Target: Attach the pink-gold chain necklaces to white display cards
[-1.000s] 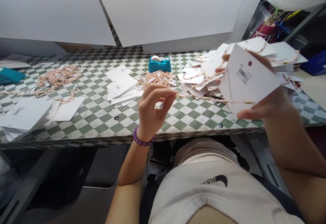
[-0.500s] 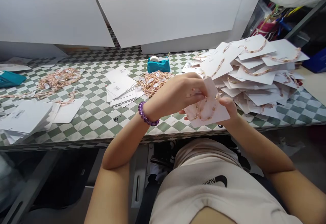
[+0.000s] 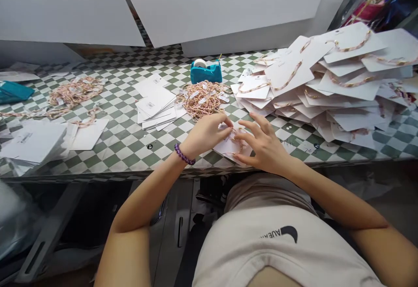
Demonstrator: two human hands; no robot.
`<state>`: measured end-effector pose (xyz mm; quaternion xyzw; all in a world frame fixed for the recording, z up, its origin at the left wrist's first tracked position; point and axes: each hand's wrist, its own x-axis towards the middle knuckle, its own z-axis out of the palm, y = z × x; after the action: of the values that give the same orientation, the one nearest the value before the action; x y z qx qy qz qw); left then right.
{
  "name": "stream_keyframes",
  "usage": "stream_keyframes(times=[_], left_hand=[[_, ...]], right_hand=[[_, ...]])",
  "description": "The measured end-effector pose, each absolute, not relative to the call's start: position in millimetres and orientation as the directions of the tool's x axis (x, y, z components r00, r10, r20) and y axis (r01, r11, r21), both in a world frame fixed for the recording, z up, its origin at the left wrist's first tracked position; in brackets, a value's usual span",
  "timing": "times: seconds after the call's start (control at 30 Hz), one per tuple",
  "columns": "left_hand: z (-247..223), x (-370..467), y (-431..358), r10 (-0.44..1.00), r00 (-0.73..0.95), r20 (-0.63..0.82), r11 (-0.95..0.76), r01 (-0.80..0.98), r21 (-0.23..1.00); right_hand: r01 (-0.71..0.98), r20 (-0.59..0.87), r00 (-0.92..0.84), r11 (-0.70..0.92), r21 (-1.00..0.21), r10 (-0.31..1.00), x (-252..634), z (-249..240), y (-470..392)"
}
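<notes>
A white card (image 3: 225,146) lies flat on the table before me, with a pink and gold beaded strand (image 3: 241,146) across it, partly hidden by my fingers. At the card's upper left, my left hand (image 3: 209,135), with a purple bead bracelet (image 3: 184,154) on its wrist, pinches thumb and forefinger together on the strand. My right hand (image 3: 264,145) rests over the card's right side, fingers spread, their tips touching strand and card. Just behind the hands is a tangled heap of tagged beaded strands (image 3: 204,99).
A teal tape dispenser (image 3: 206,72) stands behind the heap. Blank cards (image 3: 155,106) are stacked to its left. A tall, uneven pile of cards with strands (image 3: 346,91) fills the right side. Farther left are another strand heap (image 3: 76,92) and more cards (image 3: 32,141). White panels (image 3: 225,8) stand behind.
The card with the strand has gone from being held up in my hands to lying on the table. My right hand has released its edge and spread over it; both hands moved left.
</notes>
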<state>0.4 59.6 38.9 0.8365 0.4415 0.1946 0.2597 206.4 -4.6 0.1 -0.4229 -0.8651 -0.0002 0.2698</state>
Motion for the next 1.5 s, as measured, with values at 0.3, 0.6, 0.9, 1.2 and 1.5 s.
stream_keyframes(times=[0.3, 0.6, 0.9, 1.2, 1.5], left_hand=[[36.0, -31.4, 16.9, 0.872, 0.481, -0.090, -0.422, 0.833, 0.358], [25.4, -16.3, 19.5, 0.582, 0.771, 0.258, -0.780, 0.440, 0.444], [2.8, -17.6, 15.8, 0.625, 0.725, 0.291, -0.721, 0.392, 0.572], [2.8, -16.0, 14.2, 0.642, 0.715, 0.277, -0.733, 0.466, 0.497], [12.1, -17.0, 2.3, 0.748, 0.637, 0.185, -0.653, 0.660, 0.371]], right_hand=[[0.591, 0.371, -0.691, 0.780, -0.206, 0.621, 214.9, 0.4, -0.4], [0.535, 0.365, -0.746, 0.828, -0.170, 0.557, 217.7, -0.4, 1.1], [0.492, 0.390, -0.762, 0.854, -0.170, 0.516, 218.0, 1.8, 3.0], [0.475, 0.420, -0.769, 0.870, -0.130, 0.482, 222.0, 0.3, 4.2], [0.480, 0.401, -0.769, 0.864, -0.154, 0.498, 222.7, 3.1, 4.5]])
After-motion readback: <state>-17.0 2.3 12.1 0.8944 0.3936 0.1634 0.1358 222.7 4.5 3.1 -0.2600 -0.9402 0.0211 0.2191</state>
